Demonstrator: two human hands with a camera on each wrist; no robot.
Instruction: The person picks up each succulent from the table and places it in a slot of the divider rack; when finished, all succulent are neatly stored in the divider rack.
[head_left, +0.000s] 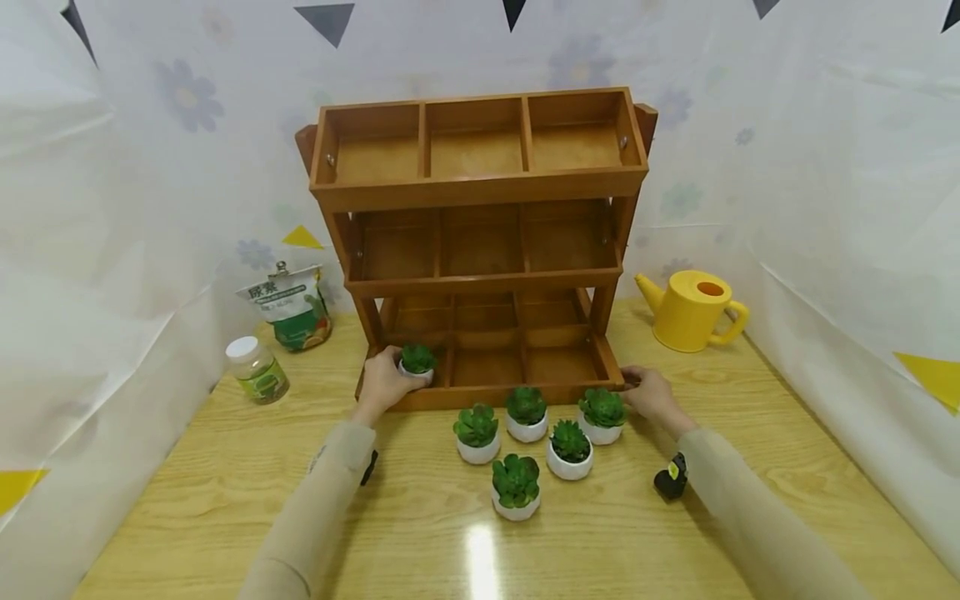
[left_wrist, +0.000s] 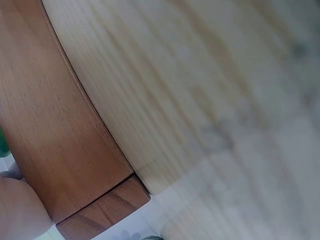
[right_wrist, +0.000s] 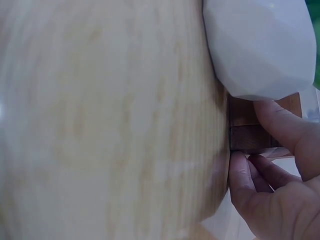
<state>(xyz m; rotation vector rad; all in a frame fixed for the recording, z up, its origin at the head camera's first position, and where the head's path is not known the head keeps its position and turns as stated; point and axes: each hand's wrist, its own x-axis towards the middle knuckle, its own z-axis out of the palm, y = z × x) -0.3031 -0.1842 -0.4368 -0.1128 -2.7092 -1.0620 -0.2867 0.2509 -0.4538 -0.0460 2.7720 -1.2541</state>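
My left hand [head_left: 384, 382] grips a small potted succulent [head_left: 417, 359] in a white pot, inside the front left compartment of the wooden shelf's [head_left: 480, 397] lowest tier. In the left wrist view only part of that hand [left_wrist: 22, 207] shows, beside the shelf's front board [left_wrist: 65, 125]; most of the plant is hidden there. At the shelf's lower right corner, my right hand [head_left: 651, 395] pinches the wood, thumb on the front face and fingers round the side, as the right wrist view shows. Close by that hand stands another potted succulent [head_left: 602, 410], its white pot [right_wrist: 262, 45] large in the right wrist view.
More succulents in white pots stand before the shelf, among them one [head_left: 515, 482] nearest me. A lidded jar [head_left: 258, 372] and a green-and-white bag [head_left: 295, 308] are on the left. On the right sits a yellow watering can [head_left: 690, 312]. White sheeting surrounds the wooden table [head_left: 420, 533].
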